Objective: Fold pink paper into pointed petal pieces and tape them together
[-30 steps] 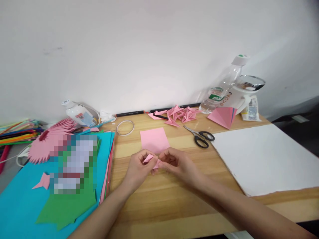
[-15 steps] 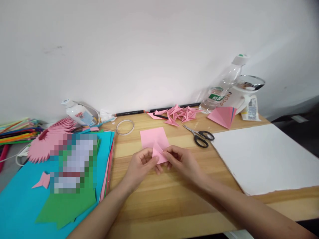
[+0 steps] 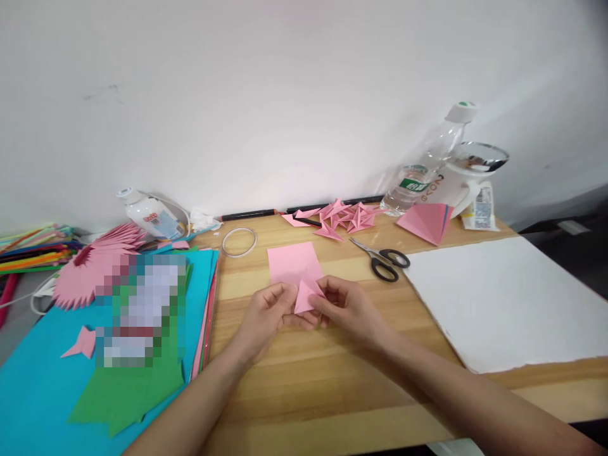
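Observation:
A small folded piece of pink origami paper (image 3: 306, 296) is held up between my two hands, over the wooden table. My left hand (image 3: 272, 310) pinches its left edge between thumb and fingers. On the other side, the thumb of my right hand (image 3: 344, 307) presses on the folded face, with fingers behind it. Just beyond lies a flat pink paper sheet (image 3: 292, 259), its near edge partly covered by the hands and the folded piece. Black-handled scissors (image 3: 384, 263) rest to the right, blades pointing away to the left.
Folded pink pieces (image 3: 346, 218) and pens (image 3: 249, 215) lie along the wall. A tape ring (image 3: 239, 242) is left of the sheet. Blue paper (image 3: 42, 380) fills the left, a white board (image 3: 513, 304) the right. A water bottle (image 3: 411, 183) stands at the back right.
The folded paper has turned and now shows a pointed, triangular face. My left thumb has drawn back to its left edge, while my right thumb has come down onto it.

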`<state>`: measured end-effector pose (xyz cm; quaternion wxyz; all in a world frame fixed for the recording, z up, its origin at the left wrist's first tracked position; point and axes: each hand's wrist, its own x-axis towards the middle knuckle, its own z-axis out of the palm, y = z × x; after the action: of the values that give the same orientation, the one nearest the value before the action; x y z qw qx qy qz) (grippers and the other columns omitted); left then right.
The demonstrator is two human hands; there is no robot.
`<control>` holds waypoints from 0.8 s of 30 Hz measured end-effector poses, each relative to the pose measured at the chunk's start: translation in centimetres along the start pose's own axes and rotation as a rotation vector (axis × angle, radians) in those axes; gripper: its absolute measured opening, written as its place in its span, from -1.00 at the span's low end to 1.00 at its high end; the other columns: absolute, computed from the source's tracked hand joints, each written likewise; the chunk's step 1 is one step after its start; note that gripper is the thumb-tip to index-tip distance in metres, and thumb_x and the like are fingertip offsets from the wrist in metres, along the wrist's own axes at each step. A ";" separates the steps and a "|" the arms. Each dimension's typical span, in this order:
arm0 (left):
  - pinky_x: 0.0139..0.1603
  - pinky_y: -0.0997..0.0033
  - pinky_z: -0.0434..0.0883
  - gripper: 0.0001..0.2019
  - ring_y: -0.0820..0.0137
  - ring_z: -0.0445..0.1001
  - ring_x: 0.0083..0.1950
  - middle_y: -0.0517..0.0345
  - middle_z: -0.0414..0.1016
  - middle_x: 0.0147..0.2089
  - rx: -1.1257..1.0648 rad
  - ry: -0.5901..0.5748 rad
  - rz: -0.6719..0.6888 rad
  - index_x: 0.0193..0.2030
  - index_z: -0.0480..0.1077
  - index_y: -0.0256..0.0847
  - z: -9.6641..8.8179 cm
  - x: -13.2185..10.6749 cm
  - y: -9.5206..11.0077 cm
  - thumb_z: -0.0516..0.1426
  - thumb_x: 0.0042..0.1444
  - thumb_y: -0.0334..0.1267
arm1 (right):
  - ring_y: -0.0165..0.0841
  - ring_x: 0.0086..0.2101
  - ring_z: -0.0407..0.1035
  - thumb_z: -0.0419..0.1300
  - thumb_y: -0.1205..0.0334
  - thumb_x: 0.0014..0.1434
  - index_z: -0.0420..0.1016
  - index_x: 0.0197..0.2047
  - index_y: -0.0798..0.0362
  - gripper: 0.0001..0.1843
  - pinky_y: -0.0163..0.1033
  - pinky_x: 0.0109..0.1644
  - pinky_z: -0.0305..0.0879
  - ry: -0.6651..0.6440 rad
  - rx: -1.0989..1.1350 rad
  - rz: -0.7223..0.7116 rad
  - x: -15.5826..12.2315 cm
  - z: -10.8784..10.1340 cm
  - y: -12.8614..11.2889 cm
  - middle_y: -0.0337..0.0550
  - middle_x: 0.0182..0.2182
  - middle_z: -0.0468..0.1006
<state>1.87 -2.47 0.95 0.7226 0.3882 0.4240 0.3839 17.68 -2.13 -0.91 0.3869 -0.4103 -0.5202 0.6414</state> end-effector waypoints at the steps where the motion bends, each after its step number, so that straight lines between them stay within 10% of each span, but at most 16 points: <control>1: -0.45 0.44 0.43 -0.72 0.36 0.51 -0.46 0.01 0.52 -0.52 -0.039 -0.010 -0.025 -0.42 0.38 -0.37 -0.1 0.0 0.0 0.14 0.04 -0.12 | -0.50 -0.57 0.26 0.19 0.06 0.04 0.32 -0.42 0.12 -0.72 -0.38 -0.51 0.26 0.003 0.017 0.012 0.1 -0.1 -0.1 -0.27 -0.54 0.36; 24: -0.69 0.61 0.32 -0.71 0.52 0.39 -0.68 0.19 0.43 -0.62 -0.093 -0.069 -0.225 -0.51 0.35 -0.34 -0.5 0.0 -0.6 0.27 -0.12 -0.12 | -0.51 -0.61 0.19 0.18 0.14 -0.02 0.30 -0.51 0.12 -0.77 -0.37 -0.51 0.09 0.054 -0.037 0.034 -0.2 0.2 -0.5 -0.31 -0.61 0.30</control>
<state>1.53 -2.60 0.29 0.7923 0.3173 0.4216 0.3062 17.63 -2.27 -0.43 0.3823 -0.4435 -0.5143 0.6267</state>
